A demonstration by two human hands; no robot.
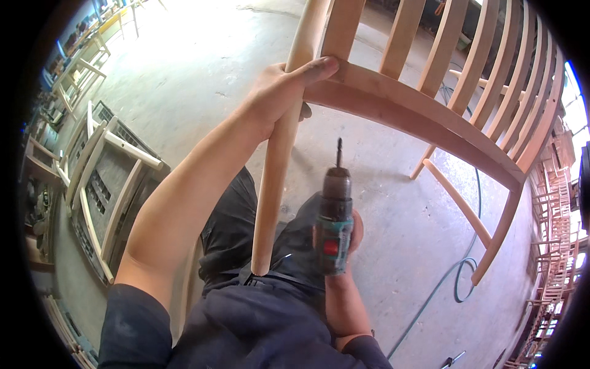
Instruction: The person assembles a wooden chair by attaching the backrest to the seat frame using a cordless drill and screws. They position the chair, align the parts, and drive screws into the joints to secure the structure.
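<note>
A pale wooden slatted chair frame point(418, 117) fills the upper right, its curved rail joined to a round leg point(275, 197) that slants down toward my waist. My left hand point(279, 101) is closed round this leg where the rail meets it, the thumb lying over the rail's end. Low in front of my body, my right hand point(357, 230) grips a dark cordless drill point(335, 215) with green and red parts. The drill's bit point(339, 152) points away from me, below the rail and apart from it. Most of the right hand's fingers are hidden behind the drill.
A blue-grey hose point(424, 306) loops over the concrete floor point(393, 203) at right. Wooden frames point(107, 184) rest on a dark, grid-patterned stack at left. Many chair frames point(556, 227) line the right edge. A small metal tool point(453, 360) lies at lower right.
</note>
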